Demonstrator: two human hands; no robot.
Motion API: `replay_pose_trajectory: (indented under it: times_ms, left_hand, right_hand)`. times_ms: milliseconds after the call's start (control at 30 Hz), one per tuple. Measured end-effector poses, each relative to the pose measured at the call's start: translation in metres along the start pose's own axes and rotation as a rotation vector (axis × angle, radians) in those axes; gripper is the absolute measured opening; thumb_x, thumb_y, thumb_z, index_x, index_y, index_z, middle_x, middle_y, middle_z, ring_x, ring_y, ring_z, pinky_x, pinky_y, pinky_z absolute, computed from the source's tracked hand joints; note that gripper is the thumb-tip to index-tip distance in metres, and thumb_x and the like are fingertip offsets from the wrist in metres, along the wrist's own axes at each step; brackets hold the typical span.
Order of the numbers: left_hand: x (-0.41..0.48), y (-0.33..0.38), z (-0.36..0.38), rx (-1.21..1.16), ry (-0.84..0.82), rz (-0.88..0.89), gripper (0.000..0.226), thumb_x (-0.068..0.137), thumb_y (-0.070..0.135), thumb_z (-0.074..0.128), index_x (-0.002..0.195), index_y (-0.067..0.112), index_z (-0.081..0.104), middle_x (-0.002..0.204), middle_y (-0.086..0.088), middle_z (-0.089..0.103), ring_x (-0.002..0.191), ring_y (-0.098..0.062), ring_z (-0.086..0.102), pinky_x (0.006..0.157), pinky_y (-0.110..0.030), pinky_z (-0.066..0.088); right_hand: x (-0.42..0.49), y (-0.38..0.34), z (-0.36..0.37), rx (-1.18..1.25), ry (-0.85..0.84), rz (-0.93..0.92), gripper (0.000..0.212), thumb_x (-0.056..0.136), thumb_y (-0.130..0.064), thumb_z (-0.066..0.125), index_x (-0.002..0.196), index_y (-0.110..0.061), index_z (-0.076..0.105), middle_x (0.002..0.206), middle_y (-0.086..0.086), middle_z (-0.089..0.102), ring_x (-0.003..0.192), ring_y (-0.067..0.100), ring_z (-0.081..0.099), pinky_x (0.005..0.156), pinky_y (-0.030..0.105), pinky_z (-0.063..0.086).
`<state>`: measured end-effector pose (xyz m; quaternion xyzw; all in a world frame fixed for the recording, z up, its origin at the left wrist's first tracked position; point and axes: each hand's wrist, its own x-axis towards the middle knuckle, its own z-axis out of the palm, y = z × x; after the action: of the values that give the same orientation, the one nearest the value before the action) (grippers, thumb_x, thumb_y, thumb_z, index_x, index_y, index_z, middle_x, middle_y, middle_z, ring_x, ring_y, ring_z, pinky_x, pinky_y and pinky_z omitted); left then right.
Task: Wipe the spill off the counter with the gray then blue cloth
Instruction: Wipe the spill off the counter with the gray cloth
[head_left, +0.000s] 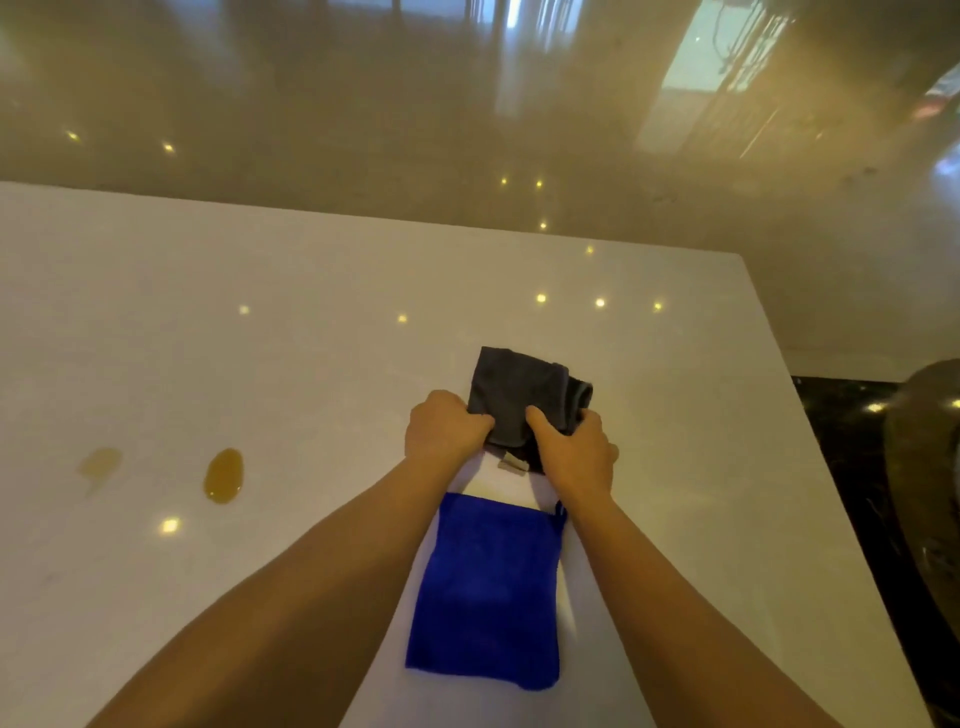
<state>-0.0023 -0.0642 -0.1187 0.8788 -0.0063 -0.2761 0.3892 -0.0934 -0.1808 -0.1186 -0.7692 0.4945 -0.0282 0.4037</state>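
Dark gray folded microfibre cloth (524, 397) sits on the white glossy tabletop (311, 270), both grips closed on its near edge: left hand (445, 423) pinching the left corner, right hand (574, 449) bunching the right side. Amber puddle spill (224, 475) plus a paler smear (100, 464) lie well left of the grips, unwiped. Risk: bunched cloth smears the sticky-looking liquid instead of lifting it, or a forearm drags the flat blue microfibre cloth (488, 592), just behind the grips, off the edge.

Bare table (322, 374) is seen between the cloths and the amber spill (224, 475). Nothing is seen standing in that stretch. The blue cloth (488, 592) lies flat between the forearms.
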Motion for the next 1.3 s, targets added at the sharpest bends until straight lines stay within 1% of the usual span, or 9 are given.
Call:
replay_pose_trajectory:
  times_ms: [133,267,500,567,667,767,933,1067,1300]
  left_hand:
    - [-0.015,0.001,-0.011,-0.384,-0.076,-0.025,0.014,0.081,0.015,0.068,0.075,0.012,0.056,0.081,-0.021,0.065,0.072,-0.025,0.063,0.073,-0.045,0.061]
    - [-0.032,-0.025,-0.062,-0.786,-0.069,-0.164,0.011,0.087,0.004,0.062,0.091,0.008,0.053,0.089,-0.023,0.065,0.068,-0.026,0.067,0.058,-0.038,0.061]
    - [-0.069,-0.105,-0.195,-1.033,0.068,-0.221,0.018,0.090,-0.004,0.057,0.102,0.010,0.055,0.103,-0.016,0.065,0.079,-0.027,0.064,0.051,-0.028,0.055]
    - [-0.078,-0.138,-0.217,-0.812,0.065,-0.236,0.019,0.090,0.005,0.062,0.106,0.008,0.054,0.105,-0.020,0.065,0.076,-0.028,0.062,0.060,-0.038,0.059]
    - [-0.089,-0.189,-0.239,-0.096,0.106,-0.157,0.054,0.082,0.039,0.075,0.120,0.009,0.051,0.109,-0.008,0.063,0.097,-0.027,0.062,0.081,-0.041,0.056]
    - [-0.098,-0.235,-0.265,0.193,0.410,-0.060,0.063,0.084,0.048,0.068,0.132,0.010,0.050,0.131,-0.011,0.058,0.120,-0.031,0.052,0.095,-0.042,0.050]
    - [-0.094,-0.306,-0.293,0.507,0.477,-0.262,0.083,0.093,0.063,0.032,0.157,0.013,0.016,0.166,-0.018,0.010,0.152,-0.043,0.006,0.122,-0.053,0.014]
    - [-0.089,-0.346,-0.282,0.585,0.446,-0.236,0.086,0.090,0.072,0.006,0.159,0.023,-0.006,0.168,-0.014,-0.011,0.153,-0.038,-0.015,0.124,-0.054,-0.002]
    - [-0.085,-0.359,-0.276,0.639,0.512,-0.177,0.082,0.094,0.067,0.017,0.159,0.019,0.009,0.167,-0.020,0.006,0.153,-0.044,-0.001,0.122,-0.058,0.007]
  right_hand:
    - [-0.010,-0.032,0.005,0.467,-0.237,0.239,0.032,0.092,-0.027,0.073,0.115,-0.008,0.063,0.099,0.013,0.073,0.080,0.028,0.070,0.048,0.031,0.060]
    - [-0.036,-0.054,0.027,0.602,-0.426,0.243,0.028,0.095,-0.003,0.063,0.117,-0.020,0.065,0.113,0.016,0.071,0.101,0.036,0.071,0.087,0.055,0.062]
    - [-0.117,-0.129,0.093,0.780,-0.651,0.121,0.048,0.095,0.010,0.055,0.132,-0.020,0.063,0.120,0.011,0.070,0.110,0.034,0.068,0.080,0.048,0.064]
    - [-0.139,-0.135,0.116,0.633,-0.643,0.068,0.054,0.094,0.008,0.060,0.141,-0.018,0.056,0.128,0.014,0.066,0.114,0.035,0.065,0.093,0.054,0.059]
    - [-0.163,-0.126,0.142,0.145,-0.404,0.003,0.071,0.094,-0.006,0.066,0.156,-0.013,0.034,0.148,0.020,0.049,0.131,0.037,0.052,0.108,0.047,0.049]
    - [-0.177,-0.123,0.160,-0.195,-0.152,-0.319,0.076,0.096,-0.029,0.066,0.159,-0.016,0.025,0.154,0.019,0.039,0.138,0.036,0.040,0.111,0.047,0.041]
    - [-0.170,-0.116,0.211,-0.873,-0.469,-0.974,0.080,0.090,-0.079,0.024,0.160,-0.045,0.006,0.172,0.001,-0.003,0.156,0.038,-0.007,0.122,0.067,0.002]
    - [-0.121,-0.119,0.240,-0.863,-0.310,-1.065,0.079,0.091,-0.081,0.018,0.160,-0.043,0.013,0.172,0.001,0.010,0.156,0.039,0.002,0.120,0.069,0.008]
    - [-0.142,-0.118,0.248,-0.782,-0.197,-0.887,0.078,0.095,-0.073,0.024,0.161,-0.033,0.016,0.171,0.007,0.011,0.155,0.042,0.004,0.121,0.068,0.009]
